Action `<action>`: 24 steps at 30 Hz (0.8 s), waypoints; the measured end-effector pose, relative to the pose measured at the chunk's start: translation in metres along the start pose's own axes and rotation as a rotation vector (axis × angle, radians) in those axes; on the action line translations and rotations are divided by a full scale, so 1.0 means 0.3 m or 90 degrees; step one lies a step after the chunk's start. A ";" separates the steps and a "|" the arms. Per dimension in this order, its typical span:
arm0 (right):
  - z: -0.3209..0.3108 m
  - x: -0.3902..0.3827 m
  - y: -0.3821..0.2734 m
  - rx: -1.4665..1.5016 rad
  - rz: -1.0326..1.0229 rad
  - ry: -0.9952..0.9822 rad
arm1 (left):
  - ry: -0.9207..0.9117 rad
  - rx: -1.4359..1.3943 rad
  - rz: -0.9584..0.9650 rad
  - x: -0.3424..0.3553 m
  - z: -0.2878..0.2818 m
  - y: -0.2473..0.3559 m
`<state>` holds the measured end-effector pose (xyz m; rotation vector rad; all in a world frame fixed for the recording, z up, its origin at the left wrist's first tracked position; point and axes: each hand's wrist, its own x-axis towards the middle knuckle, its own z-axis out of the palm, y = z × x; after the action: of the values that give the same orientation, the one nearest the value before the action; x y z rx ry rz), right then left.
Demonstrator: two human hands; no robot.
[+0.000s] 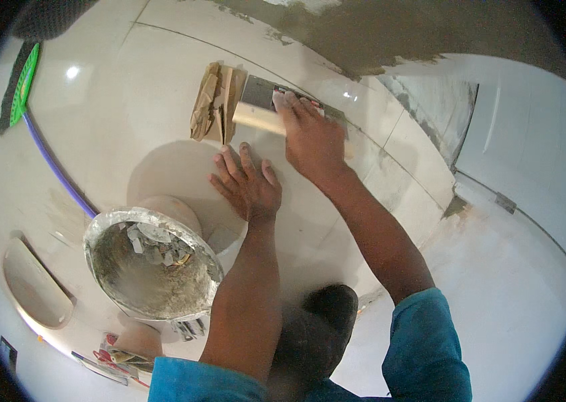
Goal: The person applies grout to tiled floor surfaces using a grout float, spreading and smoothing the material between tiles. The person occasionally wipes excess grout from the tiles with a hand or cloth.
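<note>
My left hand [249, 187] lies flat with its fingers spread on the pale tiled floor [162, 114]. Just beyond its fingertips are torn, folded pieces of brown paper or cardboard [206, 107]. My right hand [313, 137] is closed over a flat-bladed tool with a pale wooden bar [260, 119] along its near side. Its grey blade [255, 91] lies on or close to the floor beside the brown pieces, and a label shows partly under my fingers. My palm hides the middle of the bar.
A mortar-crusted bucket [99, 285] holding broken chips stands left of my left forearm. A broom with a green head [25, 84] and purple handle [55, 161] lies beyond it. Grey mortar [443, 30] covers the far right surface. A white panel [524, 134] stands at right; a dark shoe [333, 308] is below.
</note>
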<state>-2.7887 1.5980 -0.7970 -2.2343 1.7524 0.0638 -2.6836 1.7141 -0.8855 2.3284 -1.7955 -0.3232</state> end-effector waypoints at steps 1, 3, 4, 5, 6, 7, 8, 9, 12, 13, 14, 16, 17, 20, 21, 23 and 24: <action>-0.007 -0.018 -0.011 -0.045 -0.024 0.001 | 0.007 -0.008 -0.002 -0.001 0.000 -0.002; -0.025 -0.020 -0.025 -0.040 -0.076 -0.033 | 0.010 -0.010 -0.001 -0.002 -0.003 -0.004; -0.036 -0.003 -0.028 0.010 -0.105 -0.076 | 0.001 -0.003 -0.001 -0.003 -0.005 -0.004; -0.040 0.044 -0.032 0.160 -0.069 -0.134 | -0.021 0.007 -0.008 -0.004 -0.008 -0.003; -0.048 0.093 -0.029 0.416 -0.019 -0.157 | -0.020 0.010 -0.013 -0.004 -0.010 -0.004; -0.047 0.181 -0.024 0.764 0.114 -0.187 | -0.028 0.013 -0.020 -0.006 -0.012 -0.002; -0.046 0.282 -0.024 1.129 0.199 -0.209 | -0.036 0.016 -0.024 -0.004 -0.013 -0.002; -0.032 0.381 -0.035 1.297 0.254 -0.219 | -0.036 0.018 -0.025 -0.004 -0.015 0.000; 0.018 0.616 -0.065 1.749 0.356 -0.264 | -0.035 0.024 -0.023 -0.003 -0.019 0.001; 0.040 0.665 -0.074 1.868 0.441 -0.248 | -0.033 0.015 -0.026 -0.003 -0.019 -0.001; 0.064 0.710 -0.086 1.858 0.382 -0.253 | -0.034 0.007 -0.030 -0.005 -0.018 -0.002; 0.103 0.765 -0.108 1.821 0.288 -0.191 | -0.018 0.004 -0.024 -0.008 -0.012 -0.006; 0.118 0.780 -0.118 1.823 0.209 -0.185 | 0.002 0.003 -0.013 -0.007 -0.008 -0.009; 0.143 0.812 -0.139 1.864 0.187 -0.116 | 0.026 -0.012 -0.011 -0.011 0.001 -0.012; 0.147 0.823 -0.145 1.872 0.181 -0.117 | 0.011 -0.006 -0.014 -0.011 0.003 -0.011; 0.150 0.839 -0.146 1.888 0.162 -0.120 | 0.004 0.001 -0.018 -0.011 0.004 -0.009; 0.153 0.846 -0.146 1.883 0.211 -0.119 | 0.004 -0.004 -0.020 -0.010 0.003 -0.009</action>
<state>-2.6754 1.3802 -0.8870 0.3310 0.3147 -1.1427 -2.6821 1.7177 -0.8870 2.3537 -1.7542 -0.3250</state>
